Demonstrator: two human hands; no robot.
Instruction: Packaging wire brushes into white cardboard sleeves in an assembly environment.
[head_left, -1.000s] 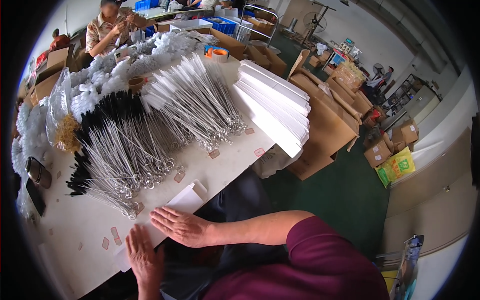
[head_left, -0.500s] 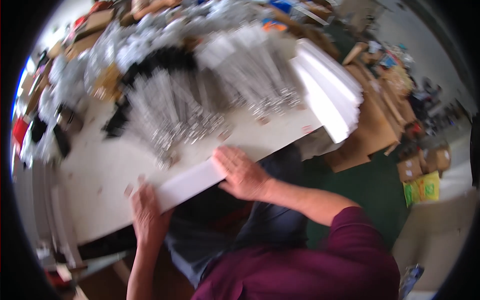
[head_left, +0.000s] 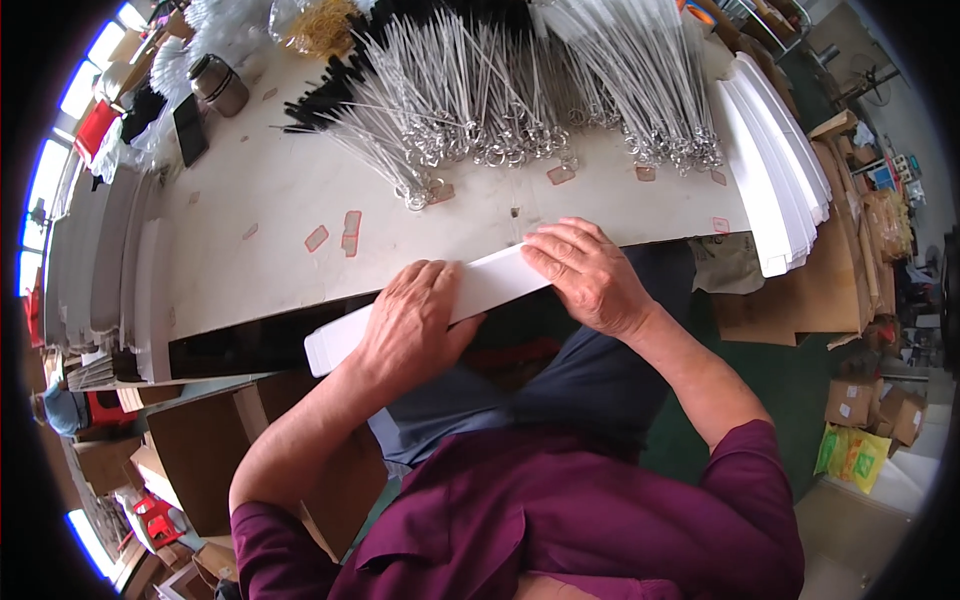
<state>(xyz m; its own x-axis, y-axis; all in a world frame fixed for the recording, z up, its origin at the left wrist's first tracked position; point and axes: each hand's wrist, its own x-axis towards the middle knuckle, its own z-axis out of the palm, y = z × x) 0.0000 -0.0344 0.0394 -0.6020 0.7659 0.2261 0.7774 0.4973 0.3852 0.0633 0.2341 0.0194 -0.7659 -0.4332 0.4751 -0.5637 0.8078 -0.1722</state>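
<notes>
Currently, from my remote station, I have one live view, the head view. I read the left hand (head_left: pixel 415 315) as grasping a long white carton (head_left: pixel 500 278): the fingers lie across its upper face, and the thumb sits at its near side. I read the right hand (head_left: pixel 590 280) as placed over the carton's right end, fingers bent and touching; its thumb is hidden, so I cannot tell whether it grips or only presses. The carton lies along the front edge of the table (head_left: pixel 240 275), slanting, and its left end projects past that edge. Beyond the hands, I locate a mass of wire-handled brushes (head_left: pixel 470 110), loop ends toward the person. At the right, a fanned stack of white pieces (head_left: pixel 775 165) overhangs the table. At the left, I identify a metallic flask (head_left: pixel 218 85) near a flat black object (head_left: pixel 188 132), and white strips (head_left: pixel 95 260) at the table's left side
</notes>
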